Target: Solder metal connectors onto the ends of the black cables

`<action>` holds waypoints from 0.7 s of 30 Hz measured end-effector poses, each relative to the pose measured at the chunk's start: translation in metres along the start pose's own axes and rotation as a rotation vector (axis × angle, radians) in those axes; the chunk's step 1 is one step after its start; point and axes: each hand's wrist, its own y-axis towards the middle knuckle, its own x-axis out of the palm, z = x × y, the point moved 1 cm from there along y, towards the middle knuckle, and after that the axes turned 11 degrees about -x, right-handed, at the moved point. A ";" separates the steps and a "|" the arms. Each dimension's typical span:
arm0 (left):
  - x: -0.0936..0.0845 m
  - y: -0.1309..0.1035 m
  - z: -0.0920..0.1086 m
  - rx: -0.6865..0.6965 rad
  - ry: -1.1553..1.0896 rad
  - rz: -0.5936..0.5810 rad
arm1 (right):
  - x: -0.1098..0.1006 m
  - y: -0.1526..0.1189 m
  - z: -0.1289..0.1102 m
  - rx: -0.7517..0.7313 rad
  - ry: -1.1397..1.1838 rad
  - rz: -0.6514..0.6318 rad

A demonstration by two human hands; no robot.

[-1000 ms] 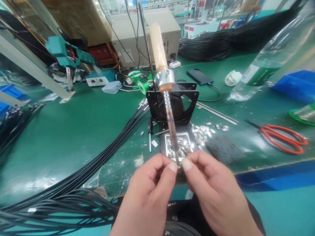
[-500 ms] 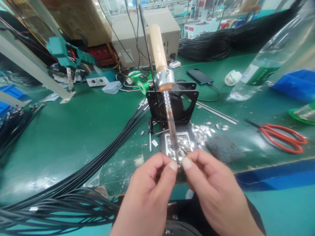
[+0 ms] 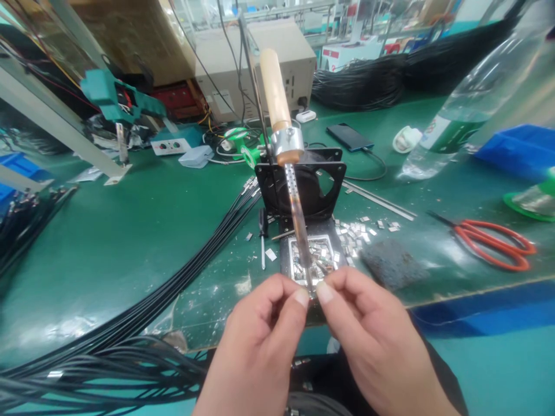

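A soldering iron [image 3: 281, 124] with a wooden handle hangs tip-down in front of a black fan frame [image 3: 301, 188]. Its tip ends between my two hands. My left hand [image 3: 269, 341] is closed in a pinch, thumb against fingers, just left of the tip. On the right, my right hand [image 3: 368, 335] pinches the same way, its thumb close to the tip. Whatever lies between the fingertips is too small and hidden to name. Behind the fingertips sits a white-rimmed tray [image 3: 292, 260] holding small metal pieces.
Black cables [image 3: 173, 283] sweep across the left, with more coiled low. A screwdriver [image 3: 262, 237] lies left of the tray. To the right are loose metal pieces [image 3: 353, 234], a grey pad [image 3: 392, 263], red-handled scissors [image 3: 494, 240], a phone [image 3: 349, 137] and a plastic bottle [image 3: 455, 127].
The whole view has shifted slightly. Both hands keep their pinched pose near the iron's tip, and nothing has visibly been taken up or let go.
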 end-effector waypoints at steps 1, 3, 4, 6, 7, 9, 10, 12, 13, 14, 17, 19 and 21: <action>0.000 -0.001 -0.001 -0.002 0.004 0.001 | 0.000 0.000 0.000 0.000 -0.004 -0.003; -0.001 -0.001 -0.002 -0.008 0.006 0.000 | -0.001 0.000 0.000 -0.003 -0.009 0.000; -0.002 -0.002 -0.003 -0.010 0.003 0.002 | -0.001 0.000 0.000 -0.009 -0.008 0.005; -0.002 -0.001 -0.003 -0.011 -0.002 -0.002 | -0.002 -0.001 0.000 -0.020 -0.011 0.007; -0.001 -0.001 -0.002 -0.009 -0.005 -0.008 | -0.002 -0.002 0.001 -0.018 -0.016 0.004; 0.000 -0.001 -0.001 -0.010 -0.007 -0.011 | -0.002 -0.003 0.003 -0.015 -0.036 -0.010; 0.000 -0.001 -0.001 -0.012 -0.007 -0.008 | -0.002 -0.005 0.004 -0.016 -0.048 -0.014; 0.001 -0.001 -0.001 -0.008 -0.003 -0.002 | -0.003 -0.007 0.007 -0.029 -0.063 -0.023; 0.000 -0.001 -0.002 -0.008 0.001 -0.002 | -0.003 -0.009 0.008 -0.037 -0.069 -0.027; 0.000 -0.001 -0.003 -0.012 0.005 -0.001 | -0.003 -0.010 0.009 -0.046 -0.075 -0.023; -0.002 -0.002 -0.008 -0.017 0.034 -0.021 | -0.003 -0.013 0.011 -0.073 -0.097 -0.004; -0.003 -0.002 -0.013 -0.008 0.051 -0.035 | -0.002 -0.016 0.012 -0.090 -0.112 0.003; -0.004 -0.003 -0.017 0.018 0.054 -0.042 | 0.000 -0.021 0.011 -0.071 -0.129 0.035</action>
